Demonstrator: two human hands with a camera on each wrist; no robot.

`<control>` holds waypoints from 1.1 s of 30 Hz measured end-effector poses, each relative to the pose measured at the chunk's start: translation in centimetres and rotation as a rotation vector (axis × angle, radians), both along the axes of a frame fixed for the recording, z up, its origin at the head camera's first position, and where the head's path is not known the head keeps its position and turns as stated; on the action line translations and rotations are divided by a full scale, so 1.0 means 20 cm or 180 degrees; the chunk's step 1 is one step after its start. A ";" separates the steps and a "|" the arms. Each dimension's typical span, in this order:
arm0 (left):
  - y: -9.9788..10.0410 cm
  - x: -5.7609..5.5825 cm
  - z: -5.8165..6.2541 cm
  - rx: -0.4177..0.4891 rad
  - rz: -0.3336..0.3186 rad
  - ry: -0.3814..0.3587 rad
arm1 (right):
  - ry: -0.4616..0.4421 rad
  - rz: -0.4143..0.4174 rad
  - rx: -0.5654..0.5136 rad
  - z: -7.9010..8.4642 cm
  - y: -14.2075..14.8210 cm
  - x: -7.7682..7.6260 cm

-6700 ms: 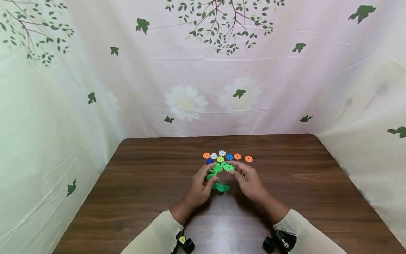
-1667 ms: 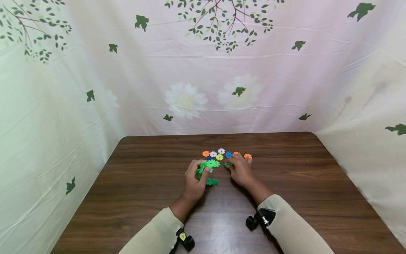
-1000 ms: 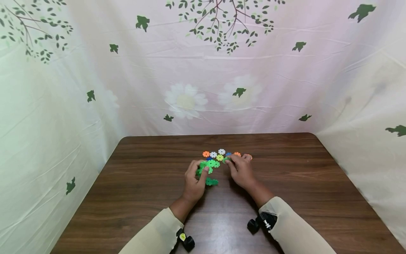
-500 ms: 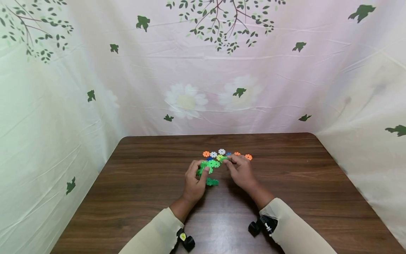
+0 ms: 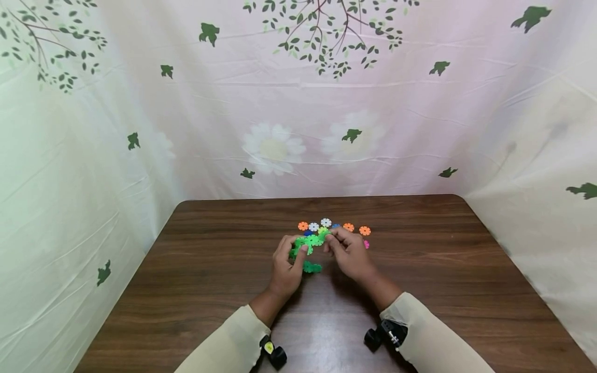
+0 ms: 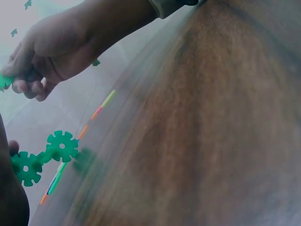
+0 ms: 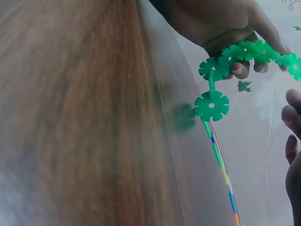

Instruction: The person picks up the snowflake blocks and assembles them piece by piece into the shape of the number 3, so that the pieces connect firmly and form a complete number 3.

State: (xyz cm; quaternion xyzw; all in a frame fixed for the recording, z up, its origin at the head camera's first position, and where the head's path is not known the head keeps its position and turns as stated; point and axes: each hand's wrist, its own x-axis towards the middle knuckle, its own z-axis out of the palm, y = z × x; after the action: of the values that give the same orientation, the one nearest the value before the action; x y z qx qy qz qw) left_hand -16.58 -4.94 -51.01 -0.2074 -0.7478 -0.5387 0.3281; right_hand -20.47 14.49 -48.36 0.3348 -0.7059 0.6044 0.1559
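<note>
My left hand (image 5: 285, 269) grips a curved chain of green interlocking flower discs (image 5: 310, 240) between thumb and fingers, above the dark wooden table. The chain's lower discs (image 6: 62, 146) hang close over the tabletop in the left wrist view. My right hand (image 5: 353, 256) pinches a green disc (image 5: 324, 236) at the chain's upper right end; its fingertips partly cover it. In the right wrist view that end disc (image 7: 294, 67) sits right by the right fingers (image 7: 292, 115), while the left hand (image 7: 211, 23) holds the chain from behind.
Behind the hands lie loose flower discs: orange (image 5: 303, 226), white (image 5: 326, 222), blue (image 5: 308, 233), yellow (image 5: 322, 230) and more orange (image 5: 365, 230). A pink disc (image 5: 366, 244) shows beside the right hand. A printed curtain (image 5: 298, 129) hangs beyond the table's back edge (image 5: 224, 201).
The right hand, apart from the chain with a green disc in its fingers, has moved left so the disc meets the chain's end. A pink disc has come into view. The left hand holds still lately.
</note>
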 end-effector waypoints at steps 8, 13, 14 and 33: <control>0.00 0.00 0.00 0.0019 -0.0020 -0.0098 | 0.0061 0.0037 -0.0043 0.01 -0.02 0.01; 0.01 -0.01 -0.01 0.0001 -0.0005 -0.0007 | 0.0112 -0.0001 -0.0020 0.01 -0.03 0.03; 0.01 -0.01 -0.01 -0.0005 -0.0008 0.0011 | 0.0125 -0.0027 -0.0016 0.01 -0.04 0.03; 0.00 0.01 0.00 -0.0026 -0.0216 0.0015 | 0.0050 -0.0121 -0.0035 0.00 -0.07 0.07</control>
State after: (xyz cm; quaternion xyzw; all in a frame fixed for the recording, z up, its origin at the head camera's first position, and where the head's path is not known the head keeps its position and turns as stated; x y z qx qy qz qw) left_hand -16.48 -5.01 -50.99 -0.2352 -0.7417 -0.5459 0.3106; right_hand -19.08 13.05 -48.27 0.3252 -0.7076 0.6026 0.1748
